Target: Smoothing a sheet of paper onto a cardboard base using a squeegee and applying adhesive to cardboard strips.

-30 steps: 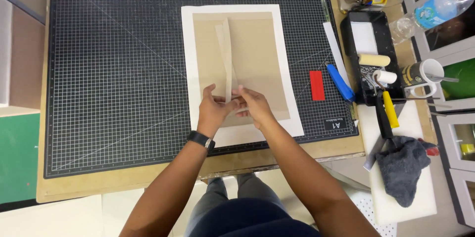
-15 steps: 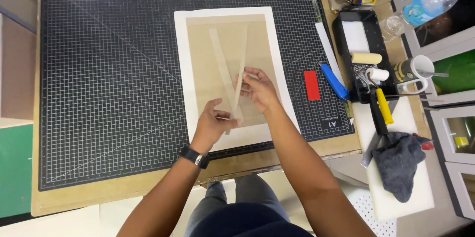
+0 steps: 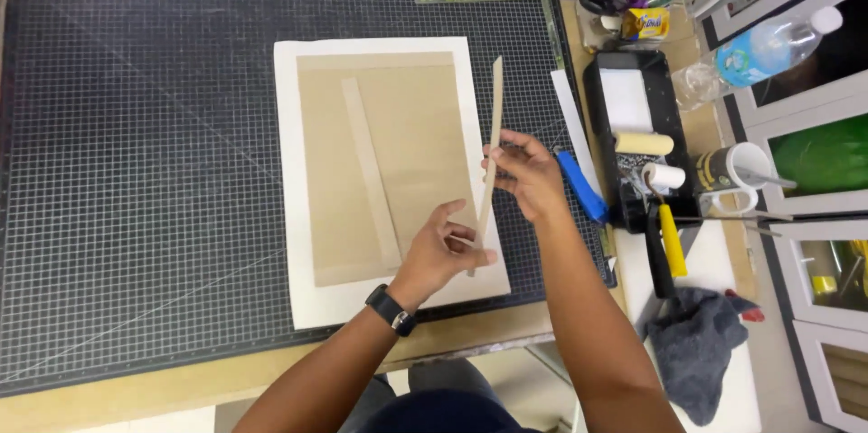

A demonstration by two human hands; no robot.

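A white sheet [image 3: 287, 171] lies on a black gridded cutting mat [image 3: 136, 171]. On it rests a brown board [image 3: 416, 144] with a narrow brown strip [image 3: 369, 171] lying lengthwise on it. A second long narrow brown strip [image 3: 491, 144] is lifted on edge above the sheet's right side. My right hand [image 3: 527, 175] pinches that strip near its middle. My left hand [image 3: 443, 248], with a black watch on the wrist, holds the strip's lower end between fingers and thumb.
A blue tool [image 3: 580, 187] and a white strip [image 3: 574, 130] lie at the mat's right edge. Beyond are a black paint tray [image 3: 604, 89] with a roller [image 3: 644, 144], a yellow-handled roller [image 3: 671, 239], a mug [image 3: 728, 175], a plastic bottle [image 3: 764, 53], scissors and a grey rag [image 3: 701, 347].
The two strips lay crossed on the board under both hands. One strip has since been lifted to the right, clear of the board; the other stays flat. The camera view shifted left.
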